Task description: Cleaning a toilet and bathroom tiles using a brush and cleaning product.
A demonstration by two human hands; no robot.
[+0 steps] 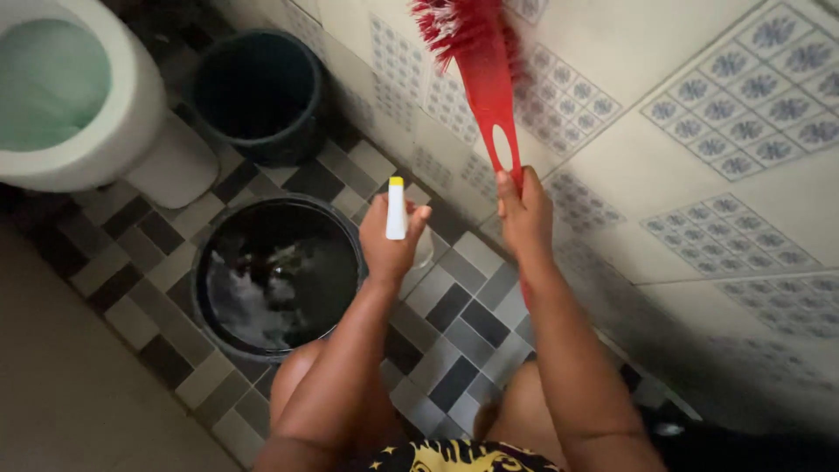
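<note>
Dark water with pale suds fills the black bucket (275,275) on the checkered floor (454,350), close by the knees for easy reach; above it the left hand (391,240) is closed on a white spray bottle (396,208), while the right hand (524,214) clasps the red brush (485,74), bristles raised to the tiled wall (699,131); a second bucket (258,92) and the toilet (79,96) stand beyond
</note>
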